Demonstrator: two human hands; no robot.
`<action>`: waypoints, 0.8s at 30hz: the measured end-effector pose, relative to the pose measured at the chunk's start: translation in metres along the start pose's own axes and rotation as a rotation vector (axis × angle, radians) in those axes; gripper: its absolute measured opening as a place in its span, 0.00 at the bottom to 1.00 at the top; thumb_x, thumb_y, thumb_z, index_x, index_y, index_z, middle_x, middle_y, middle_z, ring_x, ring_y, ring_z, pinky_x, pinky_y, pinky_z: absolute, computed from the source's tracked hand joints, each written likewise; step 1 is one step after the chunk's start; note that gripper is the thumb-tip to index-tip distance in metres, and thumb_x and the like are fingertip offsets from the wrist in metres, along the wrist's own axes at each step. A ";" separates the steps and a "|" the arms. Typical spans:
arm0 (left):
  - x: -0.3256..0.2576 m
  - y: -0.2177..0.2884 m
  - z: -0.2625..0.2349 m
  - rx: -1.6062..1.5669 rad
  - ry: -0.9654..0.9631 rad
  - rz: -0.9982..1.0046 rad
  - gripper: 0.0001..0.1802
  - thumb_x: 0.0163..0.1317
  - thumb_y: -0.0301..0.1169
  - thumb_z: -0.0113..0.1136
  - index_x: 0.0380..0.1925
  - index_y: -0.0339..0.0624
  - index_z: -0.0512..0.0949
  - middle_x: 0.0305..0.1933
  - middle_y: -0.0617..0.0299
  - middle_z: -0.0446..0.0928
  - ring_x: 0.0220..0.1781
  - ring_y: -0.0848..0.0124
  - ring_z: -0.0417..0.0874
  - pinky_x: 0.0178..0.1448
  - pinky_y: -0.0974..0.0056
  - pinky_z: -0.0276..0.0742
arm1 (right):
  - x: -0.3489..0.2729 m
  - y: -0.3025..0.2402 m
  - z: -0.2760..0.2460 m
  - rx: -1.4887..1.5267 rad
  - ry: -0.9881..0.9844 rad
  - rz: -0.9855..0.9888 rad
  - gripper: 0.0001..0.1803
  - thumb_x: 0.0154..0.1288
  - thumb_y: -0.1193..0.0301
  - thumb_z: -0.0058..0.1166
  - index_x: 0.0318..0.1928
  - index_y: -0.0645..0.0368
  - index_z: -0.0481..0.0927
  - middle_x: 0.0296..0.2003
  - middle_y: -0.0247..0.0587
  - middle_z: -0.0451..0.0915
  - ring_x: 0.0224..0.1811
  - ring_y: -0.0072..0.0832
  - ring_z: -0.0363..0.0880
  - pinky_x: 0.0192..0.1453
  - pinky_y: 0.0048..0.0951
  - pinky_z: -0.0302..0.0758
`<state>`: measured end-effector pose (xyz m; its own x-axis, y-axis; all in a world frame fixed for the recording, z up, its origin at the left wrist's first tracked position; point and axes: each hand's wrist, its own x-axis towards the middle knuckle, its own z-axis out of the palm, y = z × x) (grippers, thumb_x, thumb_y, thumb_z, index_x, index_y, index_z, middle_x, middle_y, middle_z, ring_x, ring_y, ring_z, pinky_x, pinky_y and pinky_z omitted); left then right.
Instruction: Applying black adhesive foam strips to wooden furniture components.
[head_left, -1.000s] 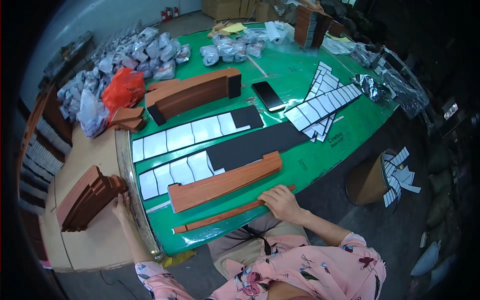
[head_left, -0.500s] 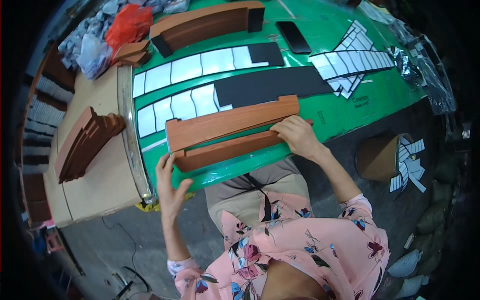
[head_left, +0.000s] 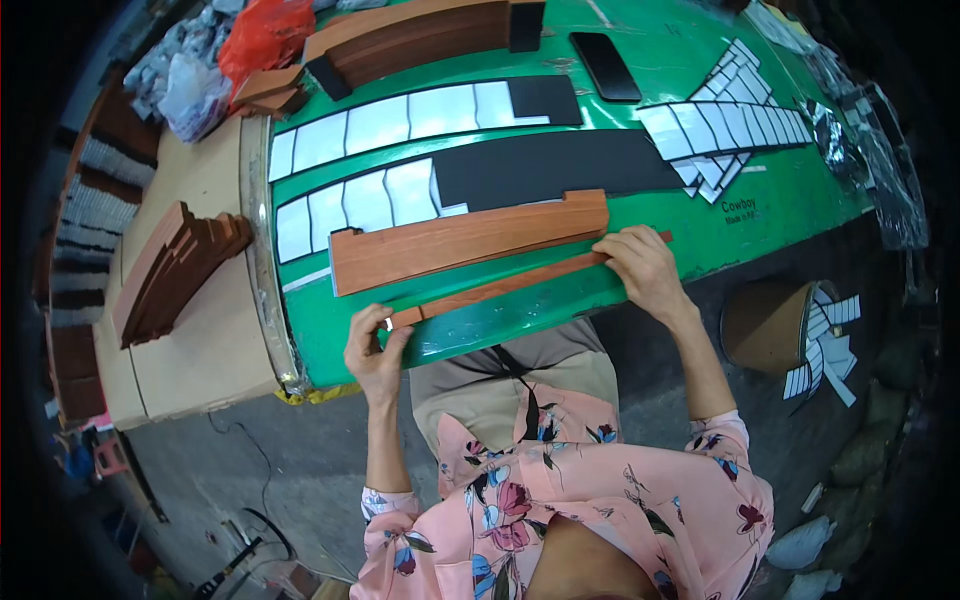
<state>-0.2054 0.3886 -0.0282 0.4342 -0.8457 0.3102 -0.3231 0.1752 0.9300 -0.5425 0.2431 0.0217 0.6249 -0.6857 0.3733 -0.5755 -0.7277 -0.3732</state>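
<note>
Brown strip (head_left: 508,284) crosses the near side of the green tabletop (head_left: 325,345). Beyond lies a black band (head_left: 560,165), white segments (head_left: 363,202) on its left; a shorter brown panel (head_left: 470,240) sits between. Well apart, the left hand (head_left: 376,354) pinches the strip's left end and the right hand (head_left: 644,268) clamps near its right. Farther back, a dark phone (head_left: 604,67).

Black phone (head_left: 605,67) flat on green table (head_left: 810,190); red plastic bag (head_left: 265,42) just beside whitish translucent bag (head_left: 193,98) at far left; crumpled silver film (head_left: 836,143) near table's right edge; brown bin (head_left: 762,325) on floor (head_left: 310,450) right, white strips (head_left: 830,352) sticking out
</note>
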 end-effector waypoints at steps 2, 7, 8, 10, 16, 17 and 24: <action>0.000 -0.007 0.003 -0.007 -0.054 0.048 0.22 0.51 0.23 0.68 0.47 0.37 0.74 0.46 0.60 0.73 0.48 0.71 0.75 0.54 0.68 0.70 | 0.008 0.005 -0.009 0.054 -0.131 0.034 0.15 0.50 0.76 0.59 0.41 0.60 0.79 0.38 0.40 0.80 0.44 0.39 0.76 0.50 0.37 0.72; -0.001 0.003 0.015 -0.153 0.003 -0.269 0.20 0.56 0.32 0.66 0.46 0.34 0.73 0.45 0.59 0.73 0.47 0.69 0.74 0.53 0.65 0.70 | 0.075 -0.004 -0.021 0.279 0.030 0.015 0.11 0.56 0.75 0.55 0.42 0.61 0.79 0.38 0.40 0.80 0.43 0.41 0.75 0.47 0.34 0.73; -0.002 -0.002 0.015 -0.073 -0.010 -0.180 0.19 0.55 0.31 0.66 0.44 0.35 0.74 0.44 0.58 0.74 0.46 0.67 0.75 0.51 0.65 0.70 | 0.089 -0.003 -0.014 0.295 -0.024 0.035 0.10 0.56 0.75 0.55 0.40 0.62 0.78 0.38 0.40 0.79 0.42 0.40 0.76 0.45 0.34 0.74; -0.001 -0.005 0.017 0.040 -0.019 -0.049 0.17 0.56 0.32 0.65 0.42 0.35 0.76 0.41 0.55 0.76 0.43 0.63 0.77 0.48 0.65 0.71 | 0.116 -0.003 0.009 0.310 -0.079 0.048 0.09 0.56 0.75 0.55 0.39 0.62 0.78 0.37 0.40 0.79 0.41 0.40 0.77 0.44 0.35 0.75; 0.001 -0.004 0.019 0.111 -0.007 -0.026 0.16 0.54 0.32 0.66 0.40 0.35 0.76 0.39 0.52 0.77 0.40 0.61 0.78 0.45 0.64 0.73 | 0.166 -0.023 0.104 0.060 -0.292 -0.240 0.06 0.53 0.75 0.58 0.31 0.62 0.77 0.30 0.44 0.75 0.34 0.42 0.76 0.36 0.39 0.75; 0.001 -0.004 0.018 0.113 -0.016 -0.037 0.17 0.54 0.32 0.66 0.40 0.35 0.76 0.39 0.52 0.77 0.40 0.61 0.78 0.45 0.64 0.73 | 0.170 -0.025 0.109 0.066 -0.291 -0.251 0.06 0.53 0.75 0.58 0.31 0.62 0.77 0.30 0.44 0.75 0.34 0.42 0.76 0.36 0.39 0.75; -0.001 -0.004 0.013 0.125 -0.027 -0.008 0.18 0.49 0.28 0.68 0.40 0.36 0.76 0.39 0.50 0.77 0.40 0.58 0.79 0.43 0.63 0.74 | 0.178 -0.026 0.121 -0.069 -0.356 -0.367 0.06 0.51 0.76 0.56 0.28 0.63 0.72 0.29 0.47 0.74 0.34 0.43 0.77 0.36 0.39 0.75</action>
<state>-0.2155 0.3821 -0.0343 0.4150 -0.8605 0.2955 -0.4226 0.1053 0.9002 -0.3528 0.1418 -0.0045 0.9264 -0.3443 0.1522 -0.3100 -0.9271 -0.2108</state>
